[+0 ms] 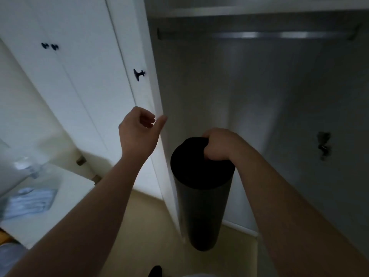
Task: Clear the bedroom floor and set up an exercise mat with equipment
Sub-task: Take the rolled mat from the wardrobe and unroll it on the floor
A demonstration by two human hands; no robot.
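Our right hand (216, 145) grips the top end of the mat (201, 206): the fingers curl over the rim and into the end of the roll, with the knuckles toward us. Our left hand (137, 130) is raised beside it and holds nothing. Its fingers are loosely curled, and the thumb points toward the edge of the door (89, 56).

The mat is a dark, tightly rolled cylinder. It stands upright at the front left of the open wardrobe (259, 96), just beside the door edge. We cannot tell whether its lower end rests on the floor (151, 226) or hangs clear of it.

Handling notes:
- We judge the mat to be light enough for one hand but long and awkward.
- The roll is soft, so a grip at the rim alone may let the inner layers telescope out.
- A second hold with the left hand around the middle of the roll would steady it.
- The surface looks matte, so we expect little slip.

Above hangs a bare rail (257, 35). A dark knob (139, 74) sits on the door. A white surface (65, 196) lies at lower left.
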